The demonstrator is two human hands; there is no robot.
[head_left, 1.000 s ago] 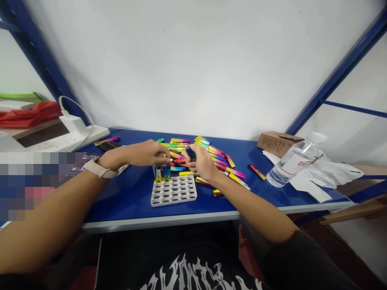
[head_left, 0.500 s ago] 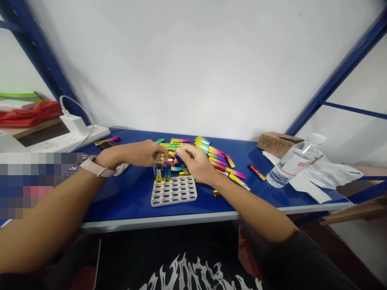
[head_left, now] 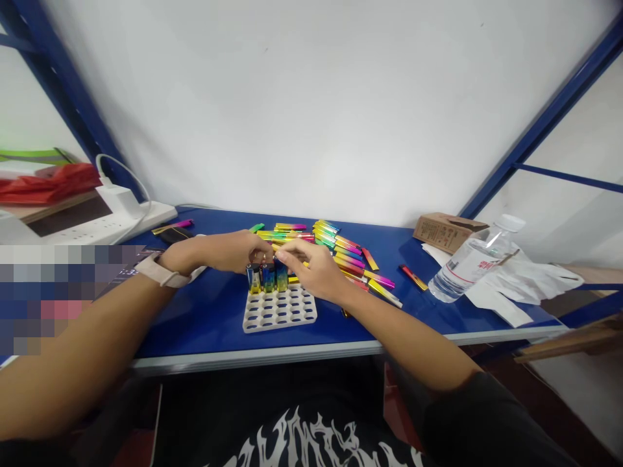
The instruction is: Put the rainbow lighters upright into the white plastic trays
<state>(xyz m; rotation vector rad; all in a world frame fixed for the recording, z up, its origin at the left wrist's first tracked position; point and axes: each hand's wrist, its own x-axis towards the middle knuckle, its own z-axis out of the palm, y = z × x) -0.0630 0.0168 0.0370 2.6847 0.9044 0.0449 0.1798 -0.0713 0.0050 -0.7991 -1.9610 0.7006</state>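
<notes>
A pale tray (head_left: pixel 281 316) with rows of oval holes lies near the table's front edge. Two see-through yellow-and-blue lighters with dark tops, the left one (head_left: pixel 254 280) and the one beside it (head_left: pixel 268 277), stand upright in its back row. A third lighter (head_left: pixel 281 279) stands beside them, its top under the fingertips of my right hand (head_left: pixel 311 264), which pinches it. My left hand (head_left: pixel 248 251) is curled just behind the first lighters; whatever its fingers hold is hidden. Behind both hands spreads a pile of shiny multicoloured lighter-sized pieces (head_left: pixel 348 245).
On the right stand a water bottle (head_left: pixel 464 269) and a cardboard box (head_left: pixel 445 231), with a white plastic bag (head_left: pixel 535 279) beside them. A power strip (head_left: pixel 87 227) with a plugged-in charger lies at the left. One red-yellow piece (head_left: pixel 413 277) lies apart from the pile.
My right hand has brought the third lighter down and left into the tray's back row, beside the other two. My left hand has shifted slightly, staying curled.
</notes>
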